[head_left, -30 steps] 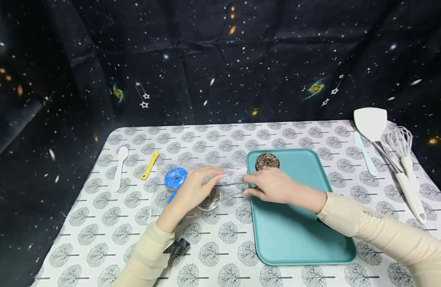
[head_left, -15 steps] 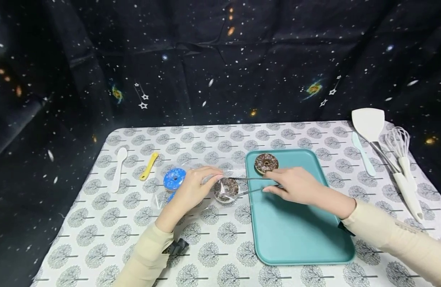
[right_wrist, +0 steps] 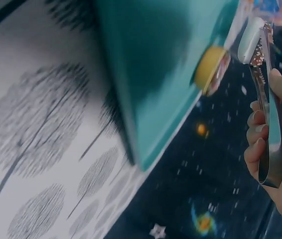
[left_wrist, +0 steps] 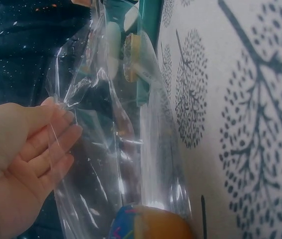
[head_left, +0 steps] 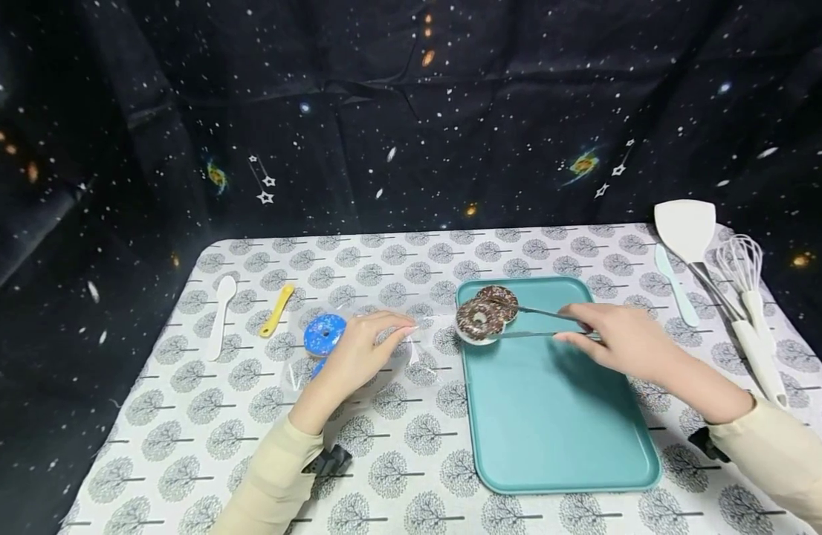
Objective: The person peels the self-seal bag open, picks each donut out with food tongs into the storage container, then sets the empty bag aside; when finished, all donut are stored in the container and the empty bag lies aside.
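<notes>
My left hand [head_left: 364,348] pinches the edge of a clear plastic bag [left_wrist: 96,149] between thumb and fingers. Inside the bag lie blue sprinkled donuts [head_left: 322,336], one partly behind the hand. In my right hand [head_left: 618,338] are metal tongs [right_wrist: 277,154], held around their arms. The tong tips clasp a chocolate sprinkled donut [head_left: 471,318] with a white underside [right_wrist: 250,40], over the tray's upper left edge. It overlaps a second chocolate donut [head_left: 509,297], which sits on the teal tray [head_left: 551,416] at its far left corner; in the right wrist view that one has a yellow base.
Left of the bag lie a white spoon [head_left: 221,316] and a yellow-handled utensil [head_left: 277,310]. At the right are a pale blue knife [head_left: 676,286], a white turner [head_left: 687,229] and a whisk [head_left: 742,264]. A dark starry cloth [head_left: 411,148] hangs behind the table.
My right hand has moved right, drawing the tongs and the chocolate donut out of the bag to the tray's left edge. The left hand stays in place on the bag.
</notes>
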The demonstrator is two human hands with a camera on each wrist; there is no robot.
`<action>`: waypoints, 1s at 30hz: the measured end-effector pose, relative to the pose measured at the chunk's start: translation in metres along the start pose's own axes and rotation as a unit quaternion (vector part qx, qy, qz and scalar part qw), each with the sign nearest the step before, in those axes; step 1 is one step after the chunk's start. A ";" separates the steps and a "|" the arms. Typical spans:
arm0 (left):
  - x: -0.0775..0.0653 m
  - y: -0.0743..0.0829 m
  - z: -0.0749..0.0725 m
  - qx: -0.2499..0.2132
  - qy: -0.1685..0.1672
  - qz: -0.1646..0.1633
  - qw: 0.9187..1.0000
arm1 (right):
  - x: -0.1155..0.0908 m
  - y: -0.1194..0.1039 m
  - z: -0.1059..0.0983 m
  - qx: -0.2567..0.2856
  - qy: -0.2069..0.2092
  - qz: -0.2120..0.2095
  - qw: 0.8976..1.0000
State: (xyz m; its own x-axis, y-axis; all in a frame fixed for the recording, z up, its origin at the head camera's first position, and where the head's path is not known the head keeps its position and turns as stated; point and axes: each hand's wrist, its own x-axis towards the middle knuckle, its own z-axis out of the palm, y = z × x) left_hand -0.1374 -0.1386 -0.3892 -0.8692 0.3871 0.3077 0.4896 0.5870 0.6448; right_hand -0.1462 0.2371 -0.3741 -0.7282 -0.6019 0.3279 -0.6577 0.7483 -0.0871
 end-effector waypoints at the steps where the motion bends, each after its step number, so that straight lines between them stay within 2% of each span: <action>1: 0.000 0.000 0.000 0.001 0.000 0.000 1.000 | -0.003 0.003 -0.003 -0.003 -0.001 0.008 1.000; 14: 0.000 -0.002 0.001 0.012 0.002 0.006 1.000 | -0.039 0.044 -0.024 -0.042 -0.046 0.128 0.990; 22: 0.000 -0.001 0.001 0.013 -0.002 0.005 1.000 | -0.051 0.058 -0.021 -0.042 -0.077 0.161 0.983; 30: 0.001 0.000 0.001 0.010 -0.003 0.003 1.000 | -0.057 0.069 -0.013 -0.033 -0.112 0.176 0.977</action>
State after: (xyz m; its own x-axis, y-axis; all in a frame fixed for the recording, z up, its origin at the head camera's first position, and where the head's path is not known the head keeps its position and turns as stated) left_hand -0.1380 -0.1378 -0.3897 -0.8660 0.3951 0.3064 0.4958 0.5996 0.6282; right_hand -0.1477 0.3262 -0.3865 -0.9361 -0.3441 0.0736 -0.3500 0.9320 -0.0941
